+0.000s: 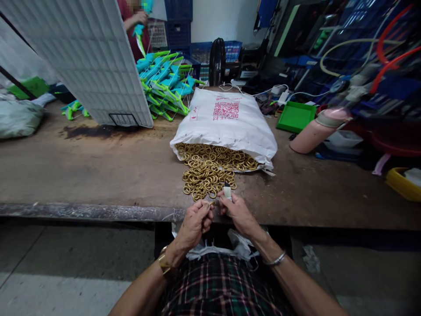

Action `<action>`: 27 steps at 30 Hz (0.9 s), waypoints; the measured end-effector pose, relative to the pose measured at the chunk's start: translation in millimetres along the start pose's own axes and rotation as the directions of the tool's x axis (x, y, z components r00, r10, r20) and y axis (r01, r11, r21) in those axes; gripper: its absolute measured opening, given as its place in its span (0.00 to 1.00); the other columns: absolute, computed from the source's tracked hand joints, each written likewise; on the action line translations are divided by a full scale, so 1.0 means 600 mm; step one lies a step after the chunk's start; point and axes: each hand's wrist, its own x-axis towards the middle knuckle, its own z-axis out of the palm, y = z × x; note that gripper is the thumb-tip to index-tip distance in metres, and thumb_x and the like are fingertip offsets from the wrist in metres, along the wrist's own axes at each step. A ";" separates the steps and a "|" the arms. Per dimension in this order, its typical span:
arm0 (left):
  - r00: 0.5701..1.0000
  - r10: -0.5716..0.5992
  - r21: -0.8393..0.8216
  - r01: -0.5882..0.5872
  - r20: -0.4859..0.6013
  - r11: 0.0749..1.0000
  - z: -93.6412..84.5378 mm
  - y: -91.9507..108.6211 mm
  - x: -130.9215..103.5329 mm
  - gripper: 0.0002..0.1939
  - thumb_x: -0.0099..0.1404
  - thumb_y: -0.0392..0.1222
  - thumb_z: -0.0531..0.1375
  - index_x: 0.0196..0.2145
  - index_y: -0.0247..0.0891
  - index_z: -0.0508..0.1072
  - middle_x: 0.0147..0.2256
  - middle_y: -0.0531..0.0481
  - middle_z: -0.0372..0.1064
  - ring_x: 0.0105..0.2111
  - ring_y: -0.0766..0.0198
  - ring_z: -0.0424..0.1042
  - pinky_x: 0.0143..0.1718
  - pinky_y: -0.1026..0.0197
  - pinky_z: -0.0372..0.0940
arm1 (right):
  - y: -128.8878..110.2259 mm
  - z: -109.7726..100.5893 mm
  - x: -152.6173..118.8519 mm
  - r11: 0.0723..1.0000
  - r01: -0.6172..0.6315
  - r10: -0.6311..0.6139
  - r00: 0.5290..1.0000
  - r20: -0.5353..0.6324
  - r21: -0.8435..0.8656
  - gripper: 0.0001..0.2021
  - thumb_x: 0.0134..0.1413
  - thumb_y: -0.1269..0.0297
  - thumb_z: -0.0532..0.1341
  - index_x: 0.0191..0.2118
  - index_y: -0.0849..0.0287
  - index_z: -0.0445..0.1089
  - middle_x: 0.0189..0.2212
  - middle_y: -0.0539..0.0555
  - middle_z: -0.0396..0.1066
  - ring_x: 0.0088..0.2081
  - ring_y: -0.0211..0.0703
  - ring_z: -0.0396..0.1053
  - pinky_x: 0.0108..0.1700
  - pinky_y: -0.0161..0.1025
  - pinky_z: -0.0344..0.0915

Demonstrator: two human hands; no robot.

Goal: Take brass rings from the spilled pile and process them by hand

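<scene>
Just in front of the table's near edge, my left hand (196, 221) is closed, pinching a gold-coloured ring (212, 203) between thumb and fingers. Close beside it, my right hand (240, 213) is closed round a small flat tool (227, 192) with a pale handle and a dark tip pointing up. Its exact kind is not clear. Beyond both hands lies a loose pile of gold-coloured rings (205, 175). They spill from the open mouth of a white woven sack (230, 127) with red print, which lies on its side.
A pale corrugated panel (108, 61) stands at the left, beside a heap of teal and green plastic parts (167, 83). Another person (133, 26) is behind it. To the right are a green tray (296, 116), a pink bottle-shaped container (317, 131) and a yellow basin (403, 184).
</scene>
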 end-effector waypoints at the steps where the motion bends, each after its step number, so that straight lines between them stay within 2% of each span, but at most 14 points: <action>1: 1.000 0.009 -0.006 -0.009 -0.002 1.000 -0.001 0.001 0.000 0.17 0.56 0.53 0.59 0.31 0.35 0.63 0.22 0.58 0.60 0.14 0.79 0.49 0.14 0.71 0.42 | -0.003 -0.002 -0.002 0.999 0.027 -0.026 0.999 0.019 -0.048 0.13 0.50 0.54 0.53 0.34 0.59 0.63 0.20 0.45 0.59 0.22 0.33 0.57 0.25 0.32 0.56; 4: 0.999 0.040 -0.002 -0.040 -0.011 0.999 -0.003 0.000 0.000 0.17 0.56 0.53 0.59 0.30 0.36 0.63 0.23 0.58 0.59 0.14 0.79 0.49 0.14 0.71 0.43 | -0.012 -0.003 -0.014 0.927 0.197 -0.177 0.980 0.089 -0.318 0.09 0.52 0.59 0.51 0.28 0.58 0.62 0.20 0.46 0.59 0.23 0.34 0.56 0.26 0.32 0.54; 7: 0.996 0.088 0.038 -0.087 -0.029 0.995 -0.004 -0.001 0.000 0.18 0.56 0.54 0.58 0.29 0.36 0.62 0.23 0.58 0.58 0.14 0.78 0.49 0.14 0.71 0.44 | -0.016 0.002 -0.024 0.726 0.391 -0.363 0.917 0.168 -0.566 0.06 0.51 0.68 0.49 0.27 0.57 0.61 0.21 0.48 0.61 0.24 0.36 0.58 0.28 0.33 0.53; 10: 0.992 0.115 0.102 -0.110 -0.043 0.989 -0.003 0.000 -0.001 0.18 0.56 0.56 0.58 0.28 0.37 0.61 0.22 0.59 0.58 0.14 0.78 0.49 0.14 0.71 0.44 | -0.011 0.006 -0.027 0.572 0.481 -0.441 0.863 0.246 -0.664 0.08 0.48 0.74 0.48 0.31 0.57 0.61 0.24 0.51 0.64 0.26 0.38 0.60 0.30 0.34 0.54; 14: 0.992 0.108 0.166 -0.096 -0.062 0.981 0.002 0.004 -0.005 0.20 0.54 0.58 0.58 0.28 0.37 0.60 0.19 0.60 0.56 0.14 0.77 0.48 0.14 0.70 0.44 | -0.001 0.006 -0.026 0.494 0.481 -0.423 0.861 0.284 -0.724 0.09 0.48 0.74 0.48 0.33 0.58 0.62 0.27 0.53 0.68 0.29 0.40 0.64 0.32 0.34 0.56; 19: 0.987 0.137 0.203 -0.117 -0.087 0.972 0.004 0.002 -0.006 0.20 0.54 0.58 0.58 0.27 0.37 0.60 0.19 0.60 0.56 0.14 0.77 0.48 0.15 0.70 0.44 | 0.003 0.007 -0.027 0.444 0.431 -0.368 0.887 0.278 -0.786 0.09 0.49 0.75 0.48 0.34 0.59 0.62 0.28 0.54 0.69 0.30 0.41 0.66 0.32 0.34 0.57; 27: 0.977 0.196 0.314 -0.162 -0.080 0.936 -0.005 -0.009 -0.003 0.20 0.58 0.58 0.55 0.25 0.37 0.60 0.17 0.60 0.52 0.16 0.75 0.48 0.17 0.69 0.45 | 0.006 0.013 -0.031 0.389 0.421 -0.377 0.884 0.275 -0.819 0.09 0.48 0.75 0.48 0.34 0.59 0.63 0.28 0.55 0.70 0.29 0.40 0.66 0.31 0.34 0.55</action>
